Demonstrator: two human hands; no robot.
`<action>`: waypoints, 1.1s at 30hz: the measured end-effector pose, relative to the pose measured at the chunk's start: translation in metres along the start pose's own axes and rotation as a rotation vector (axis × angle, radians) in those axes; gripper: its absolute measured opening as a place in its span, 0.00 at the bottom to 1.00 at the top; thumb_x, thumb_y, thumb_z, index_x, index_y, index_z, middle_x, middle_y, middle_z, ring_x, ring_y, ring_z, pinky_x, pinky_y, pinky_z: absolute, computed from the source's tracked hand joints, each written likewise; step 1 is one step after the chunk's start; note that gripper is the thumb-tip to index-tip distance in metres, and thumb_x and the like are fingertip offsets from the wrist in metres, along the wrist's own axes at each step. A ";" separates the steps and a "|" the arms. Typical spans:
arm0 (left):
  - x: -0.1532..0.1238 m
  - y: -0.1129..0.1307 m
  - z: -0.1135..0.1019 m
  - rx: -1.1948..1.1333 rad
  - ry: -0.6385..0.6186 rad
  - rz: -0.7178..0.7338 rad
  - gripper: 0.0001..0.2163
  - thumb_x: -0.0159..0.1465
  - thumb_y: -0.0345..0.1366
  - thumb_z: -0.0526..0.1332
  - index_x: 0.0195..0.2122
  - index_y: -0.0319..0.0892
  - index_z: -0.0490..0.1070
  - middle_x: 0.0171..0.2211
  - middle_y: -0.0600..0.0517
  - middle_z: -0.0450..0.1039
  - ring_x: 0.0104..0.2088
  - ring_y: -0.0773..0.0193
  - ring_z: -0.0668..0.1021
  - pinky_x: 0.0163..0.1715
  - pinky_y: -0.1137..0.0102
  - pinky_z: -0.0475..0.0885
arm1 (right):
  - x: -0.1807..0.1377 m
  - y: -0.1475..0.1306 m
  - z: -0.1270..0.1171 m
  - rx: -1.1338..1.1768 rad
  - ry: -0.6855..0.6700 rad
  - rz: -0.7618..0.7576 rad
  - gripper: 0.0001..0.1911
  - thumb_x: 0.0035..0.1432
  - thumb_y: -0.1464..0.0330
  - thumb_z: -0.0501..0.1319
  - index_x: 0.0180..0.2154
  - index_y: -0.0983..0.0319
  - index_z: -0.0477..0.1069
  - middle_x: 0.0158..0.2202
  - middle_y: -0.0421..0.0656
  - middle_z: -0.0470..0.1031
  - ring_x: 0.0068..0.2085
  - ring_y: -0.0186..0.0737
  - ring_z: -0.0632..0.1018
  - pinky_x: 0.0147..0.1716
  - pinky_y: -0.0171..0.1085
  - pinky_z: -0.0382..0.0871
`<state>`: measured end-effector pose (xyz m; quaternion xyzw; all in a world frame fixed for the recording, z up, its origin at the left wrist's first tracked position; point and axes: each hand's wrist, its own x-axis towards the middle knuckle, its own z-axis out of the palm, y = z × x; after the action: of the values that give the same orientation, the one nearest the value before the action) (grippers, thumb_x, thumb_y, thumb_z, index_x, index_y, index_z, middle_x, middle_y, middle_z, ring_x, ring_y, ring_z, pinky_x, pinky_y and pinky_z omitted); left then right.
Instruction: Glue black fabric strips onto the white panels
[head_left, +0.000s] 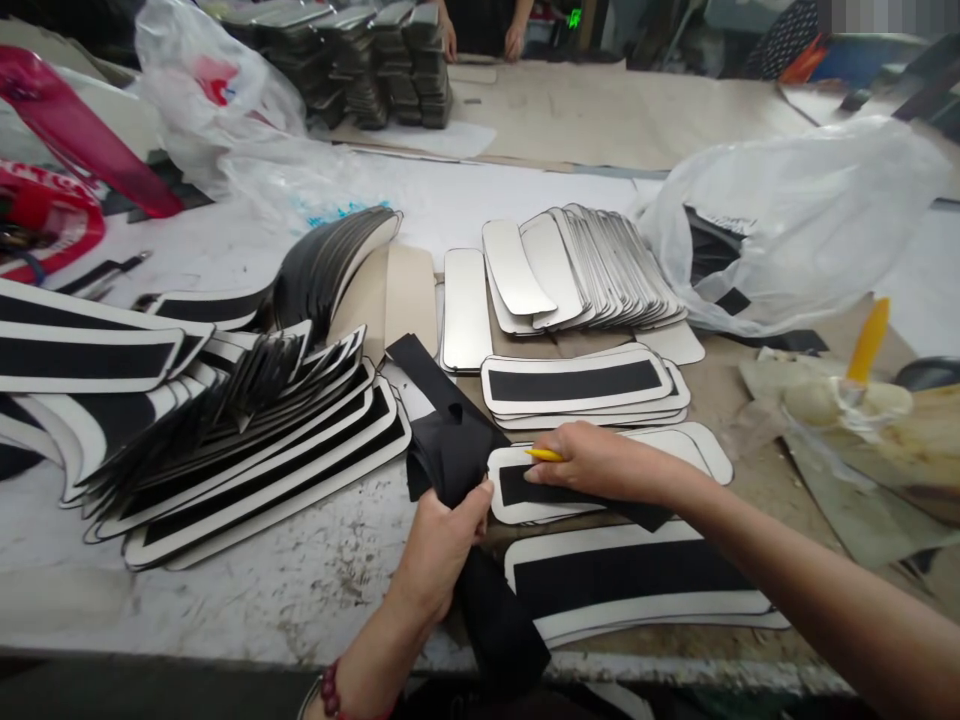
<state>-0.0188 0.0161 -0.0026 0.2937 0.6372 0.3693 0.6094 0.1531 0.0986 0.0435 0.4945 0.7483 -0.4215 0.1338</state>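
Head view: the left hand (441, 548) pinches limp black strips (451, 452), apparently for ready reach, while the right hand (594, 460) clasps a slim yellow tool (544, 455) over a black-centred white panel (514, 486).

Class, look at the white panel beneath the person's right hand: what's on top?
A black strip lies on the white panel; the right hand, holding a yellow tool, hides part of the strip and panel.

Workshop, apparently: stained worktable (322, 575), stacked panels (577, 383)
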 end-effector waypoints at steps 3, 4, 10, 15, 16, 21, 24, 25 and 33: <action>0.000 -0.001 0.000 0.011 -0.002 0.006 0.16 0.54 0.42 0.61 0.16 0.41 0.60 0.14 0.58 0.59 0.18 0.71 0.61 0.19 0.74 0.56 | 0.002 0.000 0.000 -0.033 -0.001 0.007 0.13 0.55 0.60 0.56 0.29 0.63 0.71 0.22 0.38 0.68 0.24 0.32 0.66 0.23 0.31 0.53; 0.000 -0.001 0.000 0.016 -0.001 0.006 0.16 0.54 0.42 0.61 0.16 0.41 0.60 0.14 0.58 0.59 0.18 0.71 0.61 0.19 0.74 0.56 | 0.003 0.000 0.000 -0.040 -0.002 0.009 0.13 0.55 0.60 0.56 0.29 0.63 0.71 0.22 0.39 0.68 0.24 0.32 0.66 0.23 0.31 0.53; 0.001 -0.004 0.001 0.029 -0.001 0.006 0.16 0.56 0.42 0.60 0.17 0.41 0.60 0.14 0.58 0.60 0.18 0.71 0.62 0.19 0.74 0.57 | 0.003 0.001 0.000 -0.012 -0.008 -0.029 0.13 0.55 0.61 0.56 0.26 0.63 0.69 0.20 0.37 0.66 0.23 0.31 0.65 0.22 0.31 0.52; 0.001 -0.005 0.000 0.029 -0.006 0.014 0.16 0.56 0.43 0.60 0.16 0.41 0.60 0.14 0.57 0.60 0.18 0.71 0.62 0.19 0.74 0.57 | -0.003 0.000 -0.007 0.088 -0.039 -0.103 0.13 0.56 0.62 0.55 0.23 0.63 0.63 0.20 0.35 0.61 0.23 0.30 0.62 0.23 0.31 0.52; 0.001 -0.005 0.000 0.028 -0.008 0.015 0.16 0.56 0.43 0.61 0.16 0.41 0.60 0.14 0.57 0.60 0.18 0.71 0.62 0.19 0.74 0.57 | -0.005 0.000 -0.008 0.122 -0.055 -0.115 0.14 0.56 0.62 0.55 0.22 0.63 0.62 0.20 0.35 0.60 0.23 0.30 0.61 0.23 0.31 0.52; 0.000 -0.004 0.001 0.020 -0.025 0.011 0.16 0.56 0.44 0.61 0.18 0.41 0.61 0.15 0.57 0.60 0.18 0.70 0.62 0.19 0.74 0.57 | -0.005 -0.002 -0.010 0.167 -0.094 -0.082 0.13 0.56 0.62 0.55 0.24 0.62 0.63 0.20 0.35 0.60 0.23 0.30 0.61 0.23 0.31 0.53; 0.001 -0.004 0.001 0.017 -0.030 0.015 0.17 0.56 0.45 0.61 0.18 0.41 0.60 0.15 0.57 0.60 0.18 0.70 0.62 0.19 0.74 0.57 | 0.000 -0.005 -0.007 0.071 -0.067 -0.034 0.12 0.55 0.62 0.56 0.24 0.63 0.66 0.20 0.36 0.63 0.24 0.31 0.63 0.22 0.31 0.53; 0.001 -0.004 0.001 0.016 -0.030 0.014 0.17 0.56 0.45 0.61 0.17 0.41 0.60 0.15 0.57 0.60 0.18 0.71 0.62 0.19 0.74 0.57 | 0.002 -0.005 -0.005 0.044 -0.057 -0.025 0.12 0.55 0.62 0.56 0.25 0.63 0.67 0.20 0.37 0.63 0.23 0.31 0.64 0.22 0.31 0.53; 0.001 -0.002 0.002 0.011 -0.026 -0.003 0.16 0.56 0.44 0.61 0.18 0.41 0.61 0.15 0.58 0.60 0.18 0.71 0.62 0.19 0.74 0.57 | 0.006 -0.005 -0.003 -0.054 -0.042 -0.034 0.13 0.55 0.61 0.56 0.28 0.63 0.72 0.21 0.39 0.67 0.23 0.33 0.66 0.22 0.31 0.53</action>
<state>-0.0165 0.0164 -0.0046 0.3009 0.6315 0.3612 0.6165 0.1468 0.1037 0.0440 0.4691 0.7646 -0.4137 0.1555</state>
